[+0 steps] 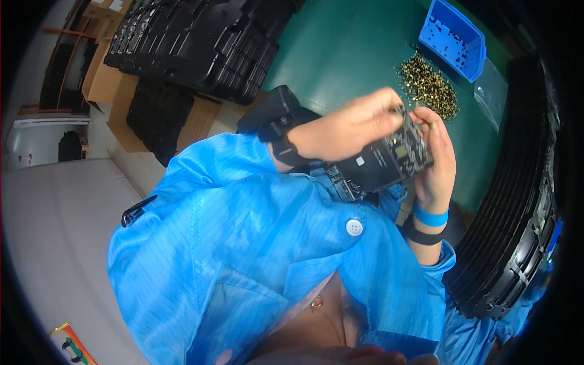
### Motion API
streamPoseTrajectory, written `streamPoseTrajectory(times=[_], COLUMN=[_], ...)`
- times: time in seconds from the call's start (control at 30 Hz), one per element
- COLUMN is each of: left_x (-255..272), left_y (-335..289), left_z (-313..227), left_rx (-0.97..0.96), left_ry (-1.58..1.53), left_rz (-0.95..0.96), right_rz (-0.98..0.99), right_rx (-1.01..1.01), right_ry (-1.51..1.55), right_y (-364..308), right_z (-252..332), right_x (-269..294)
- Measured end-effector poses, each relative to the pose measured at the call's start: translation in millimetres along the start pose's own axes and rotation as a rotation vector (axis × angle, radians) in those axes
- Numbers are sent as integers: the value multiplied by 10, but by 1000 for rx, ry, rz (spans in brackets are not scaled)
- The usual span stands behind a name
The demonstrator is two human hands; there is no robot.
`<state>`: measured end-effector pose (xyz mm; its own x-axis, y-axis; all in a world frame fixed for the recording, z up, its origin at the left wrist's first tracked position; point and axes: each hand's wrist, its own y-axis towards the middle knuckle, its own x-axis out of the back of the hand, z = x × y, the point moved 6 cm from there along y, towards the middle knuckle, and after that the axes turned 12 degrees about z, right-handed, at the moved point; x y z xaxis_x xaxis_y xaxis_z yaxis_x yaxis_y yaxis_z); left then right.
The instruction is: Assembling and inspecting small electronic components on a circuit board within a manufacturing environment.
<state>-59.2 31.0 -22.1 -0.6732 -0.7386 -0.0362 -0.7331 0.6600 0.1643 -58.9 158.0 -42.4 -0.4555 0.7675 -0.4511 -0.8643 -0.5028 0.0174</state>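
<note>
An opened smartphone [378, 165] is held up in front of my chest, tilted, with its black battery and circuit board facing me. My left hand [356, 126] is closed on its upper end, the thumb pressing near the circuit board. Around the far right edge of the phone curl the fingers of my right hand [439, 155]; its fingertips come close to my left thumb. Whether a small part sits between the fingers is too blurred to tell. Beyond the hands, a pile of tiny gold and black pieces [429, 87] lies on the green table mat [340, 48].
A blue plastic bin [453, 39] with small dark pieces stands at the back right, beside a clear plastic bag [491, 94]. Black trays are stacked at the back left [201, 48] and along the right side [511, 201]. An open cardboard box [125, 100] stands at the left.
</note>
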Motion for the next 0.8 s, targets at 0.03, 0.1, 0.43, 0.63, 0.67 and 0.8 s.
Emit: streamPoseTrajectory(times=[0.03, 0.1, 0.43, 0.63, 0.67, 0.8], left_x=[26, -12, -554, -528, -446, -80], left_y=[52, 91, 52, 99, 71, 43], left_z=[48, 79, 276, 323, 348, 324], left_rx=[18, 137, -115, -68, -68, 233], left_ry=[-231, -658, -1672, -1490, -1489, -989], left_rz=[-55, -52, 537, 474, 474, 1], right_rz=[-99, -87, -29, -117, -116, -196], right_rx=[70, 152, -27, -15, -14, 159], right_ry=[-13, -131, 131, 32, 32, -270], right_y=[-21, -83, -77, -130, -139, -211], right_z=[65, 101, 109, 165, 160, 259], right_x=[-1, -23, -253, -178, -162, 58])
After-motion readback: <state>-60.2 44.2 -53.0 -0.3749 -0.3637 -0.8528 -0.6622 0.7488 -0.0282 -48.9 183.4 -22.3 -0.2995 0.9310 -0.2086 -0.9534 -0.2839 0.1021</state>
